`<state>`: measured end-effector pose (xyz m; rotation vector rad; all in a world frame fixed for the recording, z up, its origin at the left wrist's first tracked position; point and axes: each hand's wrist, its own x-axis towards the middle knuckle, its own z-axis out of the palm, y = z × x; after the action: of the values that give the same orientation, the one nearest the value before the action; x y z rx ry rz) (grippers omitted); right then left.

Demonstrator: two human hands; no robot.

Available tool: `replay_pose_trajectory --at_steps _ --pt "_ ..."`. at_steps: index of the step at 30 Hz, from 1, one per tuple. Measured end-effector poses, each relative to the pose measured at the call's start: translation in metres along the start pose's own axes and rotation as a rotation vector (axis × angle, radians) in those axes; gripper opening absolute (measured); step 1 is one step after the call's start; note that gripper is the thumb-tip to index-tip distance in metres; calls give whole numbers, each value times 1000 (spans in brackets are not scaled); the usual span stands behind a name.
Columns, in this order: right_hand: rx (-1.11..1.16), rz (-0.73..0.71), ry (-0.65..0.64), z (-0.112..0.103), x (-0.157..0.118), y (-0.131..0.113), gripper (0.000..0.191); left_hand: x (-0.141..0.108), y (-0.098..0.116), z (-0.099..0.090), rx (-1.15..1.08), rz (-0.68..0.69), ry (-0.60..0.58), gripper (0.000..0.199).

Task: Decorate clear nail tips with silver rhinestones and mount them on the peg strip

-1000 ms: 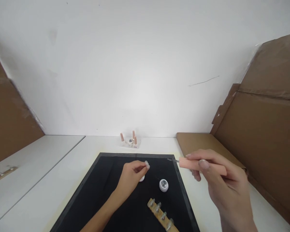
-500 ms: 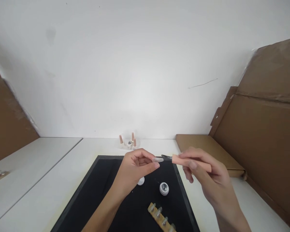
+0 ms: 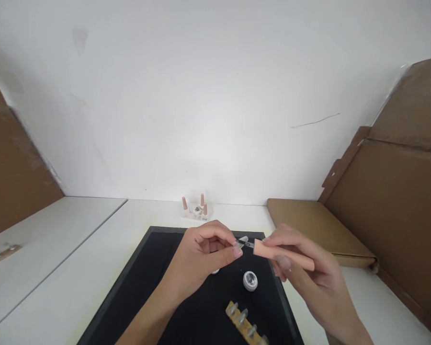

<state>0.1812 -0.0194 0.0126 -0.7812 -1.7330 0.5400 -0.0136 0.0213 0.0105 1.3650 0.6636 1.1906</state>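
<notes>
Between the thumb and fingers of my left hand (image 3: 201, 251) is a small clear nail tip (image 3: 243, 239). My right hand (image 3: 305, 261) grips a peach-coloured handle (image 3: 282, 253) with a thin dark-and-clear end pointing left, which meets or overlaps the nail tip. Below the hands, a small round white jar (image 3: 250, 281) with a dark top sits on the black mat (image 3: 201, 311). Nearer the front edge lies a yellowish strip (image 3: 241, 326) bearing several clear nail tips. A white round piece (image 3: 215, 271) is mostly hidden behind my left hand.
Peach-capped bottles (image 3: 185, 203) stand in a clear holder at the back, by the white wall. A flat cardboard box (image 3: 309, 220) lies at the back right. Cardboard panels rise on both sides. Another strip (image 3: 2, 256) lies at the far left.
The handle's thin end has moved against or over the nail tip, closing the small gap. The nail tip has turned in my left fingers. The whole view has shifted slightly.
</notes>
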Motion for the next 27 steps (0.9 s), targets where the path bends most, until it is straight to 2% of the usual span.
replay_pose_trajectory --at_steps 5,15,20,25,27 --pt "-45 -64 -11 3 1 -1 13 -2 1 -2 -25 22 -2 8" --pt "-309 -348 -6 -1 -2 -8 32 -8 2 3 -47 31 -42 11" --pt "-464 -466 19 -2 1 -9 32 -9 4 2 -41 23 -51 12" --pt "-426 -490 105 -4 -2 -11 36 -8 3 2 -5 31 -45 11" --pt "-378 -462 94 -3 -4 -11 39 -8 2 2 -5 32 -47 12"
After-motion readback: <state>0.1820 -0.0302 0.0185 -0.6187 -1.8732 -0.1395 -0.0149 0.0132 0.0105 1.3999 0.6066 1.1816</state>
